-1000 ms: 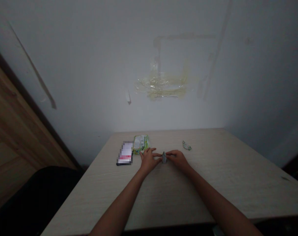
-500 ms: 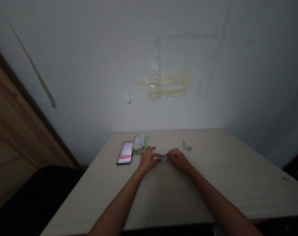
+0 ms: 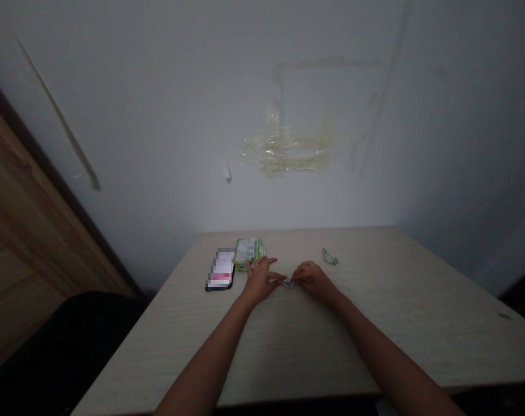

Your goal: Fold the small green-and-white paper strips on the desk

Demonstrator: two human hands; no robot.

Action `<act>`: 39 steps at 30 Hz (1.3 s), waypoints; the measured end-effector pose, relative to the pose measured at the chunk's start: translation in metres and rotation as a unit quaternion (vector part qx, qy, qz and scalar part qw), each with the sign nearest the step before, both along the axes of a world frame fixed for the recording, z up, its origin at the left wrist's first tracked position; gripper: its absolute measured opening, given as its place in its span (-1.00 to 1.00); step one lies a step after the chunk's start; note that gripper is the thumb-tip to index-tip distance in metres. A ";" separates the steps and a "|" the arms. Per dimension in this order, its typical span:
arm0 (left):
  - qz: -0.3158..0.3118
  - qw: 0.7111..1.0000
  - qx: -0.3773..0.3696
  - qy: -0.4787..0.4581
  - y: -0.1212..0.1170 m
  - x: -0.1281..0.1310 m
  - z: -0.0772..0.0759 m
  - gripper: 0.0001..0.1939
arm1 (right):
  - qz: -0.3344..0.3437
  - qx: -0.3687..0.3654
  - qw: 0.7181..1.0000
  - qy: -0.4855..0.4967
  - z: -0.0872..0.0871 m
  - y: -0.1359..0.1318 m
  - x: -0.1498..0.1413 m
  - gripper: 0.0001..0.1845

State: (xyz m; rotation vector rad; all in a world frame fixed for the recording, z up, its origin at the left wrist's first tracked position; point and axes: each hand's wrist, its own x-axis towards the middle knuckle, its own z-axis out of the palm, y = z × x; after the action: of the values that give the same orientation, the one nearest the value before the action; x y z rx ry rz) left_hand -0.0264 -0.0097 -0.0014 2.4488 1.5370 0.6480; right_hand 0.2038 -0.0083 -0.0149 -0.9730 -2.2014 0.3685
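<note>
Between my fingertips is a small grey-white piece [image 3: 289,283], possibly folded paper or a wrapper, low over the table. My left hand [image 3: 260,282] pinches its left side with thumb and forefinger, the other fingers spread out beside the green packet. On the opposite side my right hand [image 3: 313,279] pinches it, with its fingers curled in. The piece is too small and partly covered for me to make out its exact kind. A green and white packet [image 3: 249,251] lies just beyond my left hand.
Left of the packet lies a phone [image 3: 221,270] with a lit, blurred screen. A small green-white crumpled strip [image 3: 330,256] is beyond my right hand. The wooden table [image 3: 297,346] meets a wall [image 3: 167,144] with tape on it. A black object [image 3: 84,346] stands at left.
The small piece showed a round, flat face before; now it looks narrower and folded or tilted. My right hand has shifted slightly toward the left over it. My left hand stays nearly in place.
</note>
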 end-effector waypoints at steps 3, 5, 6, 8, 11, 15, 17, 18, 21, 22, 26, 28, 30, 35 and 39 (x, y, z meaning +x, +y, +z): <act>-0.013 1.000 0.009 0.012 -0.002 -0.002 0.003 -0.81 | -0.005 0.011 1.000 -0.020 -0.003 0.002 0.001 -0.79; -0.013 1.000 0.006 0.016 -0.003 -0.003 0.004 -0.82 | 0.000 0.017 0.999 -0.029 -0.004 0.003 0.001 -0.78; -0.011 1.000 0.002 0.017 -0.004 -0.003 0.004 -0.82 | 0.003 0.019 0.999 -0.032 -0.004 0.002 0.001 -0.78; -0.003 1.000 -0.004 0.017 -0.005 -0.003 0.004 -0.82 | 0.006 0.023 0.999 -0.035 -0.002 0.001 0.000 -0.78; 0.015 1.000 0.001 0.008 -0.008 0.000 0.005 -0.81 | 0.003 0.020 0.999 -0.024 0.001 -0.004 -0.002 -0.78; 0.038 0.999 0.000 -0.001 -0.009 0.005 0.003 -0.86 | -0.006 -0.013 0.999 0.029 0.003 -0.008 -0.005 -0.85; 0.046 0.999 -0.006 -0.003 -0.008 0.006 0.002 -0.87 | -0.023 -0.034 0.998 0.050 0.003 -0.008 -0.007 -0.85; 0.048 0.999 -0.007 -0.005 -0.008 0.006 0.001 -0.86 | -0.032 -0.042 0.997 0.056 0.002 -0.007 -0.007 -0.86; 0.050 0.999 -0.009 -0.014 -0.007 0.007 -0.002 -0.83 | -0.047 -0.047 0.996 0.062 -0.002 -0.005 -0.008 -0.90; 0.050 0.999 -0.009 -0.016 -0.007 0.007 -0.003 -0.83 | -0.054 -0.044 0.995 0.065 -0.003 -0.004 -0.007 -0.90; 0.050 0.998 -0.009 -0.022 -0.009 0.008 -0.005 -0.81 | -0.083 -0.043 0.993 0.074 -0.007 -0.004 -0.006 -0.86; 0.048 0.999 -0.006 -0.023 -0.010 0.008 -0.005 -0.81 | -0.086 -0.044 0.993 0.073 -0.008 -0.004 -0.006 -0.86; 0.046 0.999 0.003 -0.024 -0.010 0.008 -0.006 -0.81 | -0.085 -0.037 0.993 0.072 -0.009 -0.006 -0.006 -0.87; 0.045 0.999 0.015 -0.023 -0.010 0.008 -0.008 -0.87 | -0.080 -0.008 0.995 0.061 -0.011 -0.007 -0.006 -0.90; 0.034 0.999 0.020 -0.009 -0.011 0.007 -0.007 -0.90 | -0.080 0.023 0.996 0.040 -0.014 -0.006 -0.006 -0.92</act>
State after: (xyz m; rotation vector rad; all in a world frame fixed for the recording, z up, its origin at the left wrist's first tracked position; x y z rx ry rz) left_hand -0.0197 -0.0212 -0.0083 2.4218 1.6217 0.7189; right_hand 0.1980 -0.0144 -0.0285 -1.0821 -2.0365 0.2774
